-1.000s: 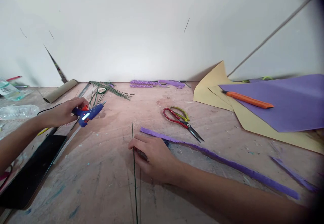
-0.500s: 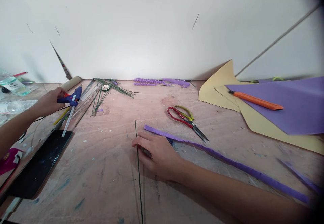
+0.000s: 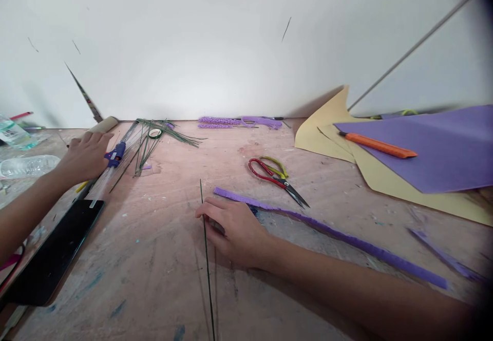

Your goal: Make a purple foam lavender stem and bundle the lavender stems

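My right hand (image 3: 234,228) lies on the wooden table (image 3: 154,269), fingers curled and pressed down on a thin green wire (image 3: 207,279) that runs toward me. The near end of a long purple fringed strip (image 3: 327,233) goes under the same fingers. At the left, my left hand (image 3: 82,156) is closed loosely on the handle of a blue glue gun (image 3: 115,152), which lies low on the table. A clear glue stick (image 3: 99,187) sticks out of the gun's back.
Red scissors (image 3: 269,175) and yellow-handled scissors (image 3: 276,165) lie beyond the strip. At right an orange cutter (image 3: 377,146) rests on purple sheet (image 3: 435,156) over yellow paper (image 3: 323,133). At left are a black slab (image 3: 54,251), a green wire bundle (image 3: 154,138) and a bottle (image 3: 26,165).
My left hand carried the glue gun away from the middle to the left and lowered it onto the table. My right hand stayed on the wire and strip.
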Action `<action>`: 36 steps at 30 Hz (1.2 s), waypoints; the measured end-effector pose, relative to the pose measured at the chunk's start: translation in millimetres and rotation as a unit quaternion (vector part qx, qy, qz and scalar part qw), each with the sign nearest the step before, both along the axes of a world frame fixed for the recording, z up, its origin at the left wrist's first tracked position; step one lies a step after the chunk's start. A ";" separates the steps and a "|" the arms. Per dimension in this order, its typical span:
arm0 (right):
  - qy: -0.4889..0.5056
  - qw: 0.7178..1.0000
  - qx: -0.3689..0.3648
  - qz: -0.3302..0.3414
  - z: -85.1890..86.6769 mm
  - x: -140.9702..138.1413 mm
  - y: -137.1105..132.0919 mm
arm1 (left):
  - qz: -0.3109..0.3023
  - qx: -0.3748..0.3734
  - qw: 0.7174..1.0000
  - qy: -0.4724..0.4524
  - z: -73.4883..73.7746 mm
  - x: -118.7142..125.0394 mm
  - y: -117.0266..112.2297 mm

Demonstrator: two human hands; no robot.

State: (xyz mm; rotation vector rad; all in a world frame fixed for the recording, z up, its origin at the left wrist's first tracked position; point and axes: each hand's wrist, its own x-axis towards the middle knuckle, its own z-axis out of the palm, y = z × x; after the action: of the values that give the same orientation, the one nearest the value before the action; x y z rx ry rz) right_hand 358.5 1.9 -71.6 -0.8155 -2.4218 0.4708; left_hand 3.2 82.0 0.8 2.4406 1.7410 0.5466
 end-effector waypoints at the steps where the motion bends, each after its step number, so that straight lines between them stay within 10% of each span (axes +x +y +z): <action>1: 0.005 1.000 -0.002 -0.004 0.0 -0.1 -0.2 | 0.006 0.009 1.000 0.007 -0.9 14.0 -5.2; 9: 0.021 0.998 -0.036 -0.048 4.9 -0.2 -1.7 | -0.131 -0.035 0.989 0.060 -20.8 106.4 -53.4; 13: 0.011 0.998 -0.036 -0.042 3.9 1.0 -1.2 | 0.083 0.000 0.982 0.169 -10.6 71.2 -12.4; 18: 0.003 0.998 -0.040 -0.043 2.1 1.0 -0.7 | 0.196 -0.048 0.965 0.165 -6.5 16.2 20.8; 36: -0.013 0.998 -0.054 -0.042 3.0 -0.2 -0.4 | 0.079 -0.044 0.979 0.184 -25.4 -3.9 3.4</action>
State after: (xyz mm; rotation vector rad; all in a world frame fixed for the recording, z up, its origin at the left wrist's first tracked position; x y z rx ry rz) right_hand 358.3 1.6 -68.6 -0.9710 -2.3920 0.5649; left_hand -0.7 85.4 -24.6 2.4757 2.0561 0.0219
